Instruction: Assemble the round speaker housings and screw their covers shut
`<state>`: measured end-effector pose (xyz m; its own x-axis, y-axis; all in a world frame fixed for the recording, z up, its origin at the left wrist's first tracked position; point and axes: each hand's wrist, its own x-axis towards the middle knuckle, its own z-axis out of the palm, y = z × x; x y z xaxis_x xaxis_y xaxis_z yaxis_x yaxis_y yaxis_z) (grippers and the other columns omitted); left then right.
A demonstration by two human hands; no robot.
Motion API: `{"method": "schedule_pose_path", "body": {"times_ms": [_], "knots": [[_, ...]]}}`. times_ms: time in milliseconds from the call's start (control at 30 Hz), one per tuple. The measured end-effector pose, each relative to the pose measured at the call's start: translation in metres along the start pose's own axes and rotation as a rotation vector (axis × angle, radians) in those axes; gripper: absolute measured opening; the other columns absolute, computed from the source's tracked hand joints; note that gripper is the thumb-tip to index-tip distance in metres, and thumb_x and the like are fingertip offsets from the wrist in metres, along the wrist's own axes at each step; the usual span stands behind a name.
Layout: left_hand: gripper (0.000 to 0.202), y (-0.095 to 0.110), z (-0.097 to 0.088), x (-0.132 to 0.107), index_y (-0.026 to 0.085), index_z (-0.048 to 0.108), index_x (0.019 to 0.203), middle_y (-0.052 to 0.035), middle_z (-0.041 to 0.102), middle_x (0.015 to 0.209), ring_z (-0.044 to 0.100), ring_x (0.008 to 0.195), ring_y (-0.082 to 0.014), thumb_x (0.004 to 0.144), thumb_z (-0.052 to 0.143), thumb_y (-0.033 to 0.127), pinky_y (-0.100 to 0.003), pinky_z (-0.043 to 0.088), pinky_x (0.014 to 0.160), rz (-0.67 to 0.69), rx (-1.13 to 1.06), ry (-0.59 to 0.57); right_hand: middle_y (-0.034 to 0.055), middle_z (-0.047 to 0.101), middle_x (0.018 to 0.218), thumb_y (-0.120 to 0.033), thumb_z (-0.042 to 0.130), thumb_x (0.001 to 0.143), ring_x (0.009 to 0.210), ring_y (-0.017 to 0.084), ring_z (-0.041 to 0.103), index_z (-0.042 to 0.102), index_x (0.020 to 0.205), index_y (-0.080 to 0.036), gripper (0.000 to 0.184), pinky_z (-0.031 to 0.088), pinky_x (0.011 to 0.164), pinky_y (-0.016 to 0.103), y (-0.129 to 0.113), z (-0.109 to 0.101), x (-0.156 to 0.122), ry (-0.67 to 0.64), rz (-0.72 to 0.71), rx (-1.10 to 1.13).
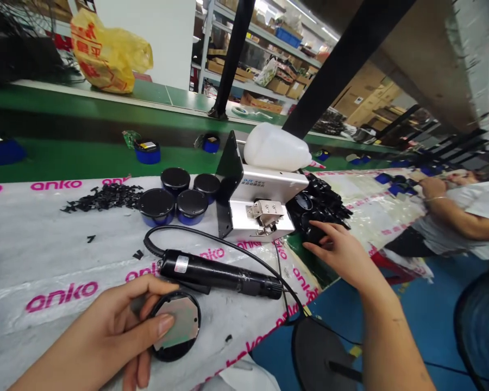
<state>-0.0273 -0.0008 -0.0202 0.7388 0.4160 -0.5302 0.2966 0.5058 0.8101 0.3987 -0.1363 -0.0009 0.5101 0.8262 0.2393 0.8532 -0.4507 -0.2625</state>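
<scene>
My left hand (130,331) is closed around the rim of a round black cap (187,342), its thumb lying on the pinkish, see-through pane inside. At the near edge of a heap of black parts (326,198), my right hand (340,250) has a dark rounded part (313,233) between thumb and fingers; most of that part is hidden. A black electric screwdriver (220,276) with a cable lies just beyond my left hand. Behind it stand several round blue housings with black tops (157,206).
A silver screw feeder (264,209) carries a white plastic bottle (275,146) lying on top. Small black pieces (106,197) are heaped at the left. Blue units (148,152) sit on the green conveyor (106,157). A co-worker's arm (456,212) is at the right.
</scene>
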Motion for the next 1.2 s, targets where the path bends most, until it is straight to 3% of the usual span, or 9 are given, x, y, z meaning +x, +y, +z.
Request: {"method": "schedule_pose_path", "body": {"times_ms": [167, 267, 333, 433, 533, 667, 900, 1033, 1200], "knots": [[0.04, 0.01, 0.011, -0.003, 0.021, 0.057, 0.105, 0.0113, 0.055, 0.058, 0.065, 0.038, -0.0109, 0.081, 0.079, 0.044, -0.013, 0.05, 0.034, 0.028, -0.07, 0.058, 0.0127, 0.064, 0.127, -0.055, 0.072, 0.081, 0.094, 0.031, 0.068, 0.061, 0.133, -0.03, 0.058, 0.056, 0.086, 0.05, -0.064, -0.022, -0.04, 0.126, -0.065, 0.135], [0.031, 0.013, 0.01, -0.003, 0.021, 0.056, 0.1, 0.0122, 0.048, 0.07, 0.064, 0.038, -0.0073, 0.083, 0.077, 0.034, -0.012, 0.05, 0.033, 0.075, -0.122, 0.03, 0.0111, 0.059, 0.136, -0.04, 0.078, 0.08, 0.122, 0.037, 0.06, 0.06, 0.133, -0.038, 0.056, 0.053, 0.101, 0.052, -0.122, -0.021, -0.081, 0.264, -0.143, 0.599], [0.028, 0.014, 0.008, -0.003, 0.021, 0.054, 0.096, 0.0128, 0.045, 0.07, 0.062, 0.038, -0.0062, 0.082, 0.077, 0.029, -0.012, 0.049, 0.032, 0.089, -0.124, 0.023, 0.0113, 0.061, 0.13, -0.033, 0.08, 0.08, 0.115, 0.035, 0.065, 0.061, 0.131, -0.036, 0.055, 0.06, 0.091, 0.051, -0.156, -0.012, -0.105, 0.131, -0.35, 0.76], [0.03, 0.016, 0.006, -0.005, 0.021, 0.05, 0.088, 0.0135, 0.043, 0.066, 0.06, 0.037, -0.0051, 0.079, 0.078, 0.026, -0.011, 0.048, 0.032, 0.1, -0.108, 0.024, 0.0139, 0.061, 0.128, -0.019, 0.076, 0.084, 0.113, 0.033, 0.067, 0.055, 0.137, -0.026, 0.057, 0.062, 0.089, 0.05, -0.189, 0.012, -0.125, -0.026, -0.491, 0.837], [0.031, 0.019, 0.004, -0.007, 0.021, 0.048, 0.085, 0.0134, 0.045, 0.064, 0.059, 0.037, -0.0051, 0.079, 0.078, 0.025, -0.011, 0.049, 0.033, 0.085, -0.073, 0.005, 0.0154, 0.058, 0.133, -0.01, 0.076, 0.08, 0.118, 0.033, 0.065, 0.054, 0.138, -0.02, 0.063, 0.061, 0.092, 0.048, -0.2, 0.03, -0.131, -0.009, -0.514, 0.869], [0.03, 0.022, 0.003, -0.009, 0.022, 0.046, 0.086, 0.0136, 0.045, 0.065, 0.059, 0.038, -0.0052, 0.081, 0.076, 0.024, -0.013, 0.05, 0.034, 0.062, -0.086, -0.026, 0.0139, 0.057, 0.134, -0.001, 0.075, 0.075, 0.119, 0.03, 0.064, 0.055, 0.139, -0.018, 0.069, 0.061, 0.095, 0.044, -0.198, 0.034, -0.131, -0.006, -0.529, 0.862], [0.029, 0.019, 0.003, -0.007, 0.022, 0.046, 0.087, 0.0132, 0.045, 0.065, 0.06, 0.04, -0.0062, 0.083, 0.074, 0.025, -0.014, 0.05, 0.037, 0.084, -0.096, -0.051, 0.0128, 0.057, 0.136, -0.009, 0.075, 0.082, 0.124, 0.025, 0.062, 0.051, 0.144, -0.02, 0.067, 0.058, 0.1, 0.032, -0.206, 0.022, -0.122, -0.135, -0.531, 0.73], [0.022, 0.02, -0.007, -0.007, 0.021, 0.054, 0.104, 0.0078, 0.054, 0.076, 0.068, 0.053, -0.0101, 0.089, 0.069, 0.027, -0.019, 0.057, 0.048, 0.123, -0.104, -0.191, 0.0125, 0.062, 0.132, -0.021, 0.072, 0.088, 0.12, 0.019, 0.065, 0.055, 0.137, -0.015, 0.052, 0.055, 0.103, 0.024, -0.226, 0.021, -0.112, -0.14, -0.624, 0.509], [0.028, 0.019, -0.026, -0.006, 0.019, 0.054, 0.119, -0.0002, 0.067, 0.087, 0.074, 0.075, -0.0155, 0.092, 0.061, 0.016, -0.029, 0.061, 0.071, 0.092, -0.192, -0.413, 0.0125, 0.065, 0.131, -0.03, 0.067, 0.093, 0.12, 0.018, 0.066, 0.059, 0.132, -0.011, 0.044, 0.051, 0.107, 0.022, -0.232, 0.026, -0.107, -0.108, -0.743, 0.375]]}}
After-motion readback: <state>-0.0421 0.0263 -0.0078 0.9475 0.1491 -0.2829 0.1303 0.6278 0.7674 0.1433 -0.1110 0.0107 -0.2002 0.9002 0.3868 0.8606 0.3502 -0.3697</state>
